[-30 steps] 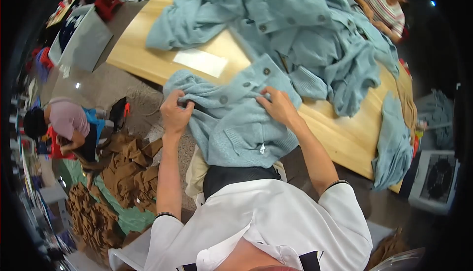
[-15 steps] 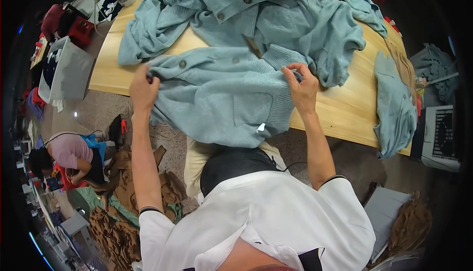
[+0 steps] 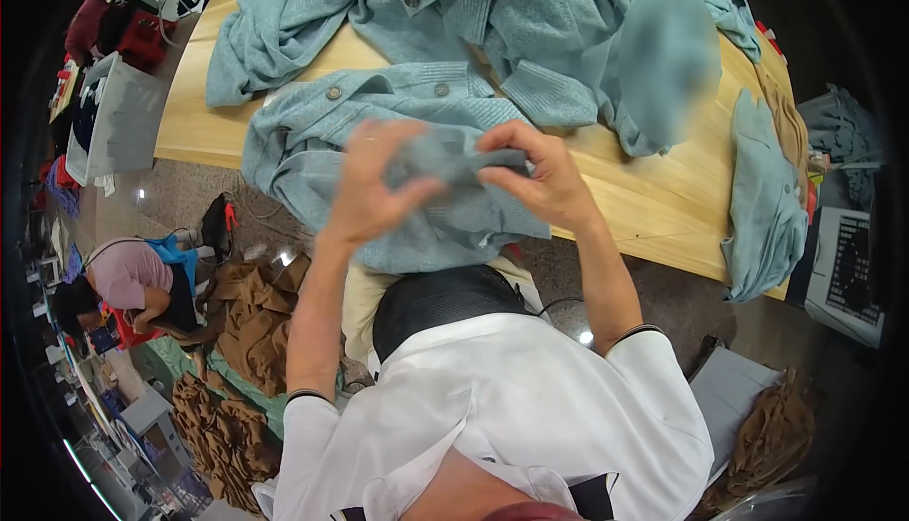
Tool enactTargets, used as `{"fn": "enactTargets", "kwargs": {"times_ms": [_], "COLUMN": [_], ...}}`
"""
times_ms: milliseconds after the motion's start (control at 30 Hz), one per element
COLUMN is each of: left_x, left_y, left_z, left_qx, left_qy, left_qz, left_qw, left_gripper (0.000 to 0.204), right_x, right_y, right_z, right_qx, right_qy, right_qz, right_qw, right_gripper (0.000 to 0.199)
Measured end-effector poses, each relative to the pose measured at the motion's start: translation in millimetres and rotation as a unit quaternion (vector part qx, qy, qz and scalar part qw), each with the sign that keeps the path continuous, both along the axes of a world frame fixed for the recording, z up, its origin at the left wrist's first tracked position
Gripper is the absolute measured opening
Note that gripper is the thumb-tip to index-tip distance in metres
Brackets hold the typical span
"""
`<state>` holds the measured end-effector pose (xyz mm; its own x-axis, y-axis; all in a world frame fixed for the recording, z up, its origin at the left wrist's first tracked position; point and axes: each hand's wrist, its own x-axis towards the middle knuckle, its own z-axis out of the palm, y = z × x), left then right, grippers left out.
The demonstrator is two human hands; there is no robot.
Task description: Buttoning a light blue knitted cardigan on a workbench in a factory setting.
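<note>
A light blue knitted cardigan [image 3: 327, 161] with dark buttons lies bunched at the table's near edge, its lower part hanging over toward my lap. My right hand [image 3: 551, 180] pinches a fold of it between thumb and fingers, lifting that bit slightly. Over the middle of the cardigan is my left hand [image 3: 367, 197], smeared by motion. Its thumb and fingers look spread apart, with no cloth visibly gripped. Part of the knit between the two hands is blurred as well.
More light blue cardigans [image 3: 559, 47] are heaped across the wooden table [image 3: 653, 204]. Another folded garment [image 3: 765, 204] lies at the right edge. Brown garments [image 3: 251, 317] pile on the floor at left, near a seated person [image 3: 133, 279]. A grey bin [image 3: 123, 118] stands beyond.
My left hand has let go of the cardigan's left end and moved right, toward my right hand. My right hand has shifted left and a little down. The cardigan has slumped and bunched leftward.
</note>
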<state>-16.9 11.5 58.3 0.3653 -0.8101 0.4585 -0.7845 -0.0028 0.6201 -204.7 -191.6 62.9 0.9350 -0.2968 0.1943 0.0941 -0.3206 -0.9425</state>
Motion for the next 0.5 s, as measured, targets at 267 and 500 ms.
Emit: {"fn": "enactTargets", "kwargs": {"times_ms": [267,500], "left_x": [-36,-36], "left_y": [-24,-19], "left_z": [-28,-17], "left_qx": [0.084,-0.083], "left_qy": [0.41,0.231], "left_qz": [0.056,0.08], "left_qw": [0.907,0.966], "left_gripper": [0.024,0.02], "right_x": [24,15], "right_y": [-17,5], "right_z": [-23,-37], "right_qx": [0.192,0.261], "right_qy": [0.063,0.059], "right_qz": [0.001,-0.029], "right_qw": [0.979,0.963], "right_gripper": [0.023,0.029]}}
